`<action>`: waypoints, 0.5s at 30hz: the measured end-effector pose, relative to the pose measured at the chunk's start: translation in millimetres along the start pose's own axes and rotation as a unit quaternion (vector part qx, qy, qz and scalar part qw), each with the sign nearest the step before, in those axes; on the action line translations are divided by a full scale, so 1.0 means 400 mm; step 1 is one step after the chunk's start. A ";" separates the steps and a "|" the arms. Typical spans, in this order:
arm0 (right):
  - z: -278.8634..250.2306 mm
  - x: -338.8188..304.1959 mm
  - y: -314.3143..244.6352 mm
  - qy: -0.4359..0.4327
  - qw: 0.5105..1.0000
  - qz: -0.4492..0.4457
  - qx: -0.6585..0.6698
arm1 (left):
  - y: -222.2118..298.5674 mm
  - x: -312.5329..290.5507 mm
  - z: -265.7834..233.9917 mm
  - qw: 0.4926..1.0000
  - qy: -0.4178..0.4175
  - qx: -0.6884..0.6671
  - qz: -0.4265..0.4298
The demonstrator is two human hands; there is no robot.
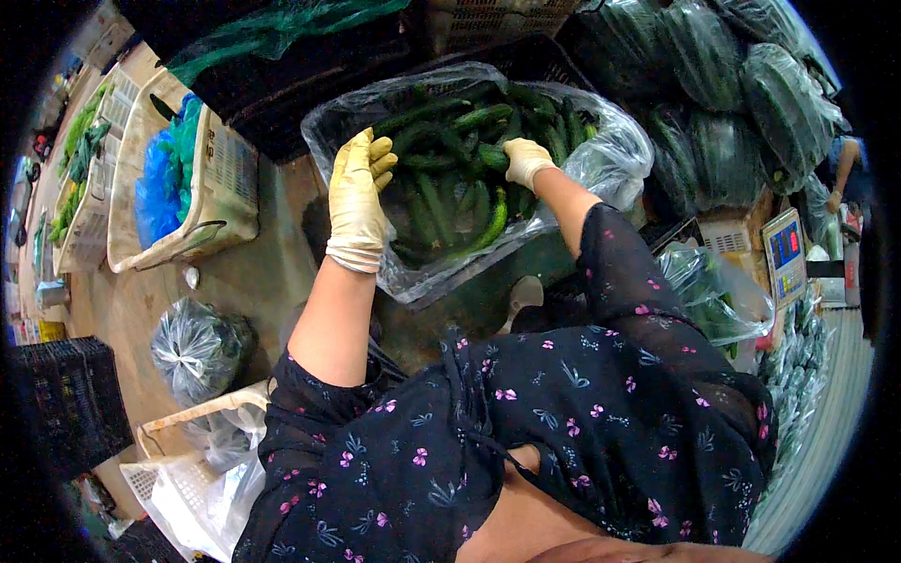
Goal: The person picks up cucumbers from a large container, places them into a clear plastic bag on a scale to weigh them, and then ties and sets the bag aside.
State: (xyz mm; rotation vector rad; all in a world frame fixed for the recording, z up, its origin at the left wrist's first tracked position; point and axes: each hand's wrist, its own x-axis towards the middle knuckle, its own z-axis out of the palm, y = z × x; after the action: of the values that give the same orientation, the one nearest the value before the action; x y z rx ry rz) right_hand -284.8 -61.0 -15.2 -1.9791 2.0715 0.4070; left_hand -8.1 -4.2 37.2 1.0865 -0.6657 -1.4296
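Green cucumbers [450, 194]: right hand [527, 163] clamped on one; left hand [358, 192] apart, empty.
Gentle grip likely best, lifting clear of plastic liner [615, 161].

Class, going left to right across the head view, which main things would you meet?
Cream crate holding blue plastic → gloved left hand → gloved right hand → display panel with keys.

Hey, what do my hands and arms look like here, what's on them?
Your left hand wears a cream, close-fitting glove, yellower on the fingers, with a striped cuff. Your right hand wears a similar cream glove. Sheer, dark sleeves with small pink flowers leave both forearms bare.
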 end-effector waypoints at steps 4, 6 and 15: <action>-0.045 -0.071 0.069 0.196 0.950 -0.077 0.231 | -0.003 -0.012 0.005 1.000 -0.013 0.016 -0.003; -0.128 -0.149 0.095 0.236 0.850 -0.115 0.457 | -0.010 -0.015 0.006 0.999 -0.012 0.033 0.004; -0.170 -0.549 0.268 0.183 0.398 -0.282 0.854 | -0.094 -0.018 0.111 0.995 -0.068 0.066 -0.016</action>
State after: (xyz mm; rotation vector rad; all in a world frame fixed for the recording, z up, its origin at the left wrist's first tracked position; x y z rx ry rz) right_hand -380.3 122.5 131.7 -0.9280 0.5545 -1.6896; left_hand -65.0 0.9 24.1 1.1131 -0.8537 -1.5151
